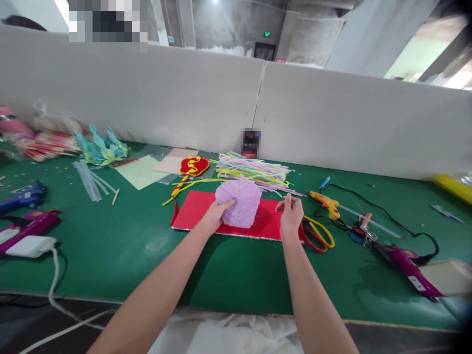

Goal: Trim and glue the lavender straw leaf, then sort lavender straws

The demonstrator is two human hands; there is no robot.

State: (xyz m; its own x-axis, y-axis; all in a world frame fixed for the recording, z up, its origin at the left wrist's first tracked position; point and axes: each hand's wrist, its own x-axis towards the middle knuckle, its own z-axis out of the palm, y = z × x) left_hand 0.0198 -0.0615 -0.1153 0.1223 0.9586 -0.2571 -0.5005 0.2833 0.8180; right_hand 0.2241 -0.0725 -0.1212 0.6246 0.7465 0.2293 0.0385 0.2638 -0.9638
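Observation:
A pale purple petal-shaped piece (241, 204) with ribs slanting from a centre line is upright over the red board (195, 204). My left hand (217, 215) grips its left edge, the thumb lying on the front face. To its right, my right hand (291, 214) is closed in a pinch above the board's right end; what its fingertips hold, if anything, is too small to make out. Scissors with red and yellow handles (320, 233) lie right beside that hand. Behind the petal piece is a pile of pastel pipe cleaners (254, 172).
A yellow glue gun (326, 202) lies to the right, near a purple power strip (413, 270). At left are a blue glue gun (24, 196), clear glue sticks (87, 179) and a teal crown-like craft (99, 147). A red-and-yellow ornament (194, 166) lies behind the board.

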